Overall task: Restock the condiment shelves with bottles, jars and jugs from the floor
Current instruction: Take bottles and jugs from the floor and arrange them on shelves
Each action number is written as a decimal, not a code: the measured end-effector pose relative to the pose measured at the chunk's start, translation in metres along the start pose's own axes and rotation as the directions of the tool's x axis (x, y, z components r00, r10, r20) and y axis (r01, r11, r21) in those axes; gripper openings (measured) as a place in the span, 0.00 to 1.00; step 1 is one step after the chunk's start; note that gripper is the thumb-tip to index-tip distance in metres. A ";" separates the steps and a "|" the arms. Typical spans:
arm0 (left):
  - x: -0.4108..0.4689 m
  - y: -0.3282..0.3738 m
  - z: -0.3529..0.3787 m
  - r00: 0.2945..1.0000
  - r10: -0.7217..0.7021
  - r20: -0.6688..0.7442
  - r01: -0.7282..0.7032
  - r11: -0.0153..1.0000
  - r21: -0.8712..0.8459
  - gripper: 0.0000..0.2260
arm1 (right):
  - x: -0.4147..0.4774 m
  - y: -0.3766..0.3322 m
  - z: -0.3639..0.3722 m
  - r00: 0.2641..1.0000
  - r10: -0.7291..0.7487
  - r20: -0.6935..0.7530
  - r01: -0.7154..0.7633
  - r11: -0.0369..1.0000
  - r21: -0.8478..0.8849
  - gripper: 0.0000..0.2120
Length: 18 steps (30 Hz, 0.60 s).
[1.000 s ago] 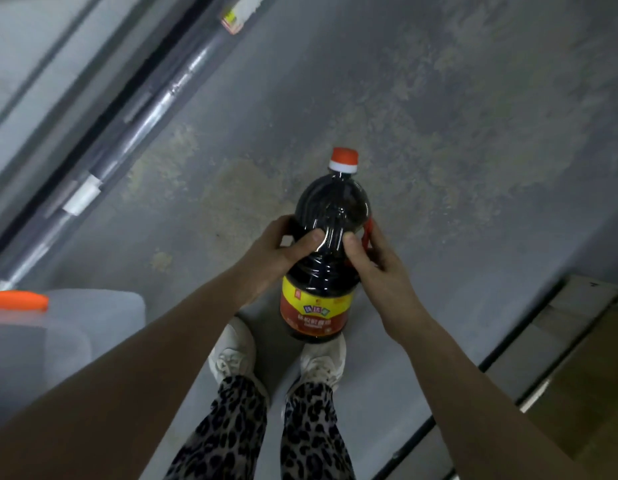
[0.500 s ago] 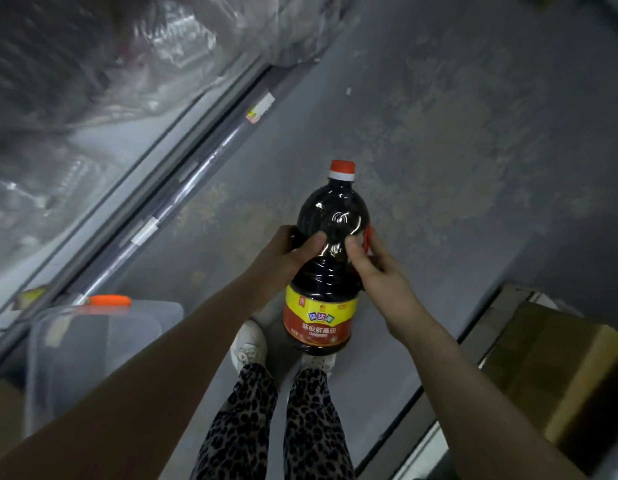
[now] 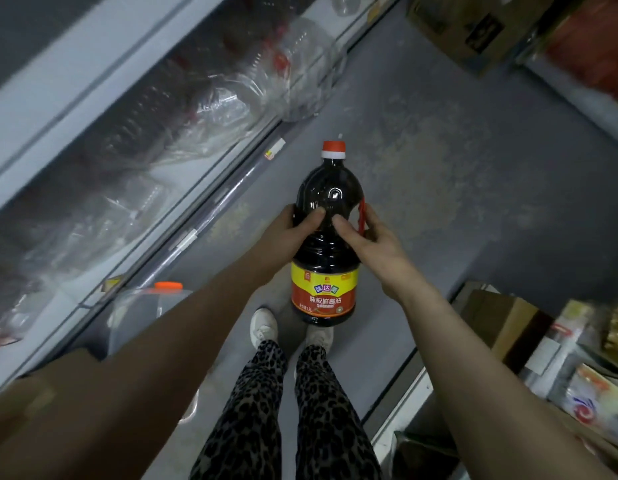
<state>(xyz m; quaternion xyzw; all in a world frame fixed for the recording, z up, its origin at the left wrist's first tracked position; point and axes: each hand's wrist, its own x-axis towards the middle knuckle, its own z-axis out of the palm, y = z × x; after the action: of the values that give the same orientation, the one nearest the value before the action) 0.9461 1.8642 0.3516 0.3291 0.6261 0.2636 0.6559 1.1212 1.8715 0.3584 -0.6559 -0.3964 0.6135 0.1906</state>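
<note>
Gripping from both sides, the left hand (image 3: 290, 232) and right hand (image 3: 376, 245) are seen at frame ctr, clamped on the shoulder of a soy sauce bottle (image 3: 330, 192). Both thumbs are laid on the front, tips near each other but apart, and the fingers are wrapped behind, mostly hidden. A red handle (image 3: 361, 216) on the bottle's right flank is touched by the right hand. The bottle is held in the air above the floor (image 3: 456, 202), over the person's white shoes (image 3: 264, 327), w/ its red cap (image 3: 333, 149) toward the top of frame. Its exact tilt can't be told. It is full of dark liquid, and a yellow-and-red label (image 3: 323, 292) is wrapped round the lower body.

Outward: a shelf edge (image 3: 210, 199) is run diagonally through the left half of frame. Clear-wrapped packs of bottles (image 3: 203, 98) are stacked behind it, blurred. At lower left a clear jug (image 3: 141, 313) w/ an orange lid (image 3: 168, 285) is partly hidden by the left forearm. Whether it sits on the floor or a low shelf can't be told. A cardboard box (image 3: 473, 26) is seen at upper right. Another box (image 3: 505, 317) & packets of goods (image 3: 595, 403) are seen at lower right.

Step in hand, as judged: one bottle is off the floor & in transit, shelving not yet done. The next move prob. calls for a turn toward the shelving, a free slot to be found, and the base to be set down flat w/ label out. The bottle looks heavy & slick, so a two-handed hold is advisable until the weight is taken by the shelf.
</note>
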 end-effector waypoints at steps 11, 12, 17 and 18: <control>-0.097 0.087 -0.015 0.990 0.104 -0.091 -0.104 0.995 0.001 0.23 | -0.086 -0.089 0.001 0.993 -0.110 -0.038 0.108 0.993 -0.048 0.34; -0.105 0.095 -0.017 0.988 0.117 -0.100 -0.118 0.993 -0.005 0.21 | -0.092 -0.097 0.001 0.991 -0.126 -0.036 0.124 0.991 -0.051 0.35; -0.141 0.134 -0.023 0.973 0.195 -0.123 -0.199 0.980 -0.021 0.14 | -0.122 -0.139 -0.005 0.978 -0.206 -0.023 0.203 0.976 -0.079 0.35; -0.148 0.142 -0.024 0.968 0.212 -0.132 -0.216 0.976 -0.017 0.15 | -0.127 -0.147 -0.006 0.975 -0.219 -0.022 0.217 0.973 -0.081 0.29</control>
<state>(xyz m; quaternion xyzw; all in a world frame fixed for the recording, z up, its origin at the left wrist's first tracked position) 0.9203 1.8458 0.5556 0.3669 0.6238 0.3633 0.5867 1.0933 1.8674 0.5511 -0.6249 -0.4867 0.5625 0.2372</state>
